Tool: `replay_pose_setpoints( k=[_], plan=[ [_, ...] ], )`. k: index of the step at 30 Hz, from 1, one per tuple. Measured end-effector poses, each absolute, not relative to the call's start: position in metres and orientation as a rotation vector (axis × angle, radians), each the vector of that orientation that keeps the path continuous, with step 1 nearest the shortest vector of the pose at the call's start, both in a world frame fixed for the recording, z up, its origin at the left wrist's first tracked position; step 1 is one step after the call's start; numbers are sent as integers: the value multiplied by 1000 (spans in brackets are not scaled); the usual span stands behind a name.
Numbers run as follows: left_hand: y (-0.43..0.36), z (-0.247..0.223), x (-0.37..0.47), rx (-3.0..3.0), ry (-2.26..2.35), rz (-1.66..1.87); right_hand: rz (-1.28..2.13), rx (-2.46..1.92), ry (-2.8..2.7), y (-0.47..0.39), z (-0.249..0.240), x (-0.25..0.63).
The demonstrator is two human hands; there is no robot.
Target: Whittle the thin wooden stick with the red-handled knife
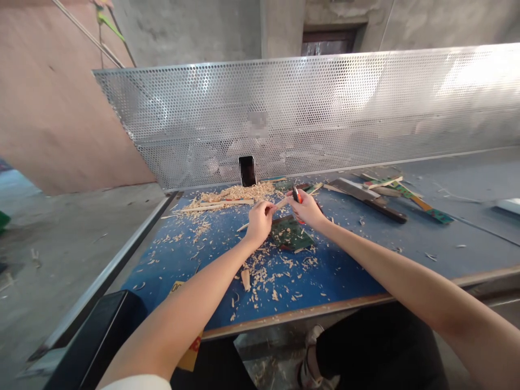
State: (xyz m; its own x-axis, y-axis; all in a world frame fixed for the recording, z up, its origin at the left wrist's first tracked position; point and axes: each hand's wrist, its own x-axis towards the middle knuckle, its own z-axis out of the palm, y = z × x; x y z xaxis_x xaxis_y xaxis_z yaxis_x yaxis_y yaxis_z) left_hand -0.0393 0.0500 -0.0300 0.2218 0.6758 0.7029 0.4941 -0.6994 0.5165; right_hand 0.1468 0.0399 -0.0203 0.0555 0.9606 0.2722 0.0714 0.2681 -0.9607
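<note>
Two bare hands are at work over the blue worktop [345, 279], nearer its left edge than its right. The left hand [260, 221] has thumb and fingers pinched together on one end of a single pale stick [281, 204]; the right hand [309, 210] curls its fingers closed around one cutter [297, 196], orange and black. The stick spans the gap between the hands, just beyond one green slab [291, 234]; I can't tell whether the blade touches it.

One heap of shavings [244, 192] lies towards the back edge, with more shavings, too many to count, scattered towards the front edge. One phone [247, 172] stands upright at the back edge, by the mesh panel [203, 119]. One big knife [368, 201] lies right of the hands, and past it, further towards the right edge, one green-and-orange strip [424, 206]. One wood chunk [246, 280] sits near the front edge.
</note>
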Motion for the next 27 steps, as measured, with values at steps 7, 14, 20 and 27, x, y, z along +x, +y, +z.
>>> replay_pose_setpoints(
  k=[7, 14, 20, 27],
  plan=[
    [51, -32, -39, 2300, 1117, 1500, 987, -1086, -1321, 41, -21, 147],
    [53, -33, -44, 2169, 1323, 1466, 916, -1023, -1233, 38, -15, 148],
    [52, -29, -47, 2228, 1238, 1310, 903, -995, -1179, 39, -12, 151],
    [45, -25, -43, 2496, 1119, 1025, 707, -1060, -1361, 41, -14, 156]
  ],
)
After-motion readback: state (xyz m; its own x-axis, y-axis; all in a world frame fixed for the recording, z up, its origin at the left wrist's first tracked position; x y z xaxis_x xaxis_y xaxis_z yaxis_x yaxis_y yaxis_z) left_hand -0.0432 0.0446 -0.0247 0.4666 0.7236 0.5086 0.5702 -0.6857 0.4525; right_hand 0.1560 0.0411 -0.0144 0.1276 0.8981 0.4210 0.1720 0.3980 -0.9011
